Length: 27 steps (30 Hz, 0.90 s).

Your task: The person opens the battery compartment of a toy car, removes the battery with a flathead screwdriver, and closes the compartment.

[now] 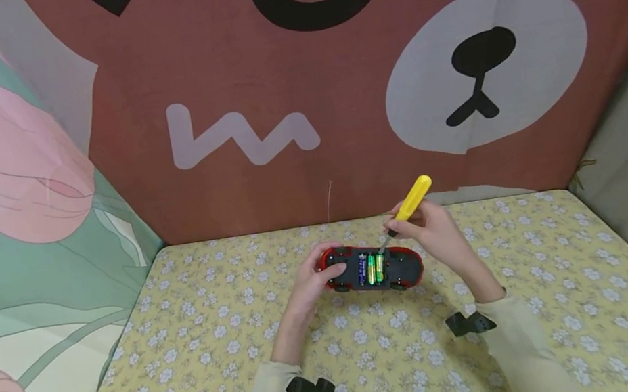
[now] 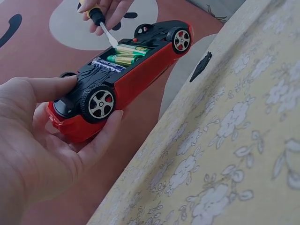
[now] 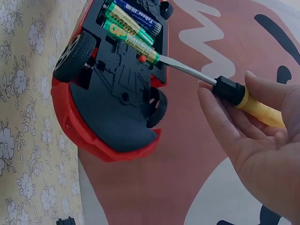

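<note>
A red toy car (image 1: 405,267) is held upside down above the table, its black underside up and the battery compartment uncovered. Two green batteries (image 3: 126,28) lie in it beside a blue one (image 3: 138,16). My left hand (image 1: 310,277) grips one end of the car, thumb on the underside and fingers beneath. In my right hand (image 1: 435,231) is a screwdriver (image 1: 413,199) with a yellow handle and black collar. Its flat metal tip (image 3: 171,62) meets the end of the outer green battery at the compartment's edge. Part of the right hand is cut off in the left wrist view.
A small black plastic piece (image 2: 201,67) lies on the table, apart from the car. Flowered yellow cloth (image 1: 203,350) covers the table. Behind it hangs a reddish-brown printed curtain (image 1: 241,201), with more printed cloth at both sides. Each sleeve bears a black wrist camera (image 1: 310,390).
</note>
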Motion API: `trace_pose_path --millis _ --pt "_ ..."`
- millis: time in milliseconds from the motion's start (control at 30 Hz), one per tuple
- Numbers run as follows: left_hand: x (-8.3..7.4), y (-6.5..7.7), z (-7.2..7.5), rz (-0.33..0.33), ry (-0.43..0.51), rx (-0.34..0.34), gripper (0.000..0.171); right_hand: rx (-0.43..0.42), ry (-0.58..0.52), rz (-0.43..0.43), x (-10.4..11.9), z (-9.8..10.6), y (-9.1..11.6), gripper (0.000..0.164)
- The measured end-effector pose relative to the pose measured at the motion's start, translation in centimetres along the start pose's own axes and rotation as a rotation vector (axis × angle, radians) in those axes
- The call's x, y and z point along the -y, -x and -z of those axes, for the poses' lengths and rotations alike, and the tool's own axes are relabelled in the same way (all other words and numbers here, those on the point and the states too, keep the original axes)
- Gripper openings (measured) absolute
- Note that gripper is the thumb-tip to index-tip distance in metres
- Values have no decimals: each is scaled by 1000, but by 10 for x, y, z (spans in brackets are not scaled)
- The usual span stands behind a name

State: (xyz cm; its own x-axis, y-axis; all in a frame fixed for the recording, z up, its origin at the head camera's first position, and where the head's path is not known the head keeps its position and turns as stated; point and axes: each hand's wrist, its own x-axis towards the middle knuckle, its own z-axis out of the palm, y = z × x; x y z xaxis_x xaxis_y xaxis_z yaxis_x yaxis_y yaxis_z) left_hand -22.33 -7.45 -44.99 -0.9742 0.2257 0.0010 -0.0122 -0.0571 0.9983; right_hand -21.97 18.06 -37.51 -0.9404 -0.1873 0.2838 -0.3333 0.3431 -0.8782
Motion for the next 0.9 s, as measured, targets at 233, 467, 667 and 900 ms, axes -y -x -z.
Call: trace_pose_path --millis 233,467,667,900 --pt "-1 1 -1 8 -14 18 44 -19 -48 -17 -4 1 -2 30" --pt "-1 -1 2 47 35 -11 49 -135 -143 22 -4 2 -2 37" --pt "0 -2 3 47 62 -45 50 -256 -282 -18 -8 12 -4 48" --pt "0 -2 4 50 80 -79 45 -274 -341 -106 -11 28 -3 48"
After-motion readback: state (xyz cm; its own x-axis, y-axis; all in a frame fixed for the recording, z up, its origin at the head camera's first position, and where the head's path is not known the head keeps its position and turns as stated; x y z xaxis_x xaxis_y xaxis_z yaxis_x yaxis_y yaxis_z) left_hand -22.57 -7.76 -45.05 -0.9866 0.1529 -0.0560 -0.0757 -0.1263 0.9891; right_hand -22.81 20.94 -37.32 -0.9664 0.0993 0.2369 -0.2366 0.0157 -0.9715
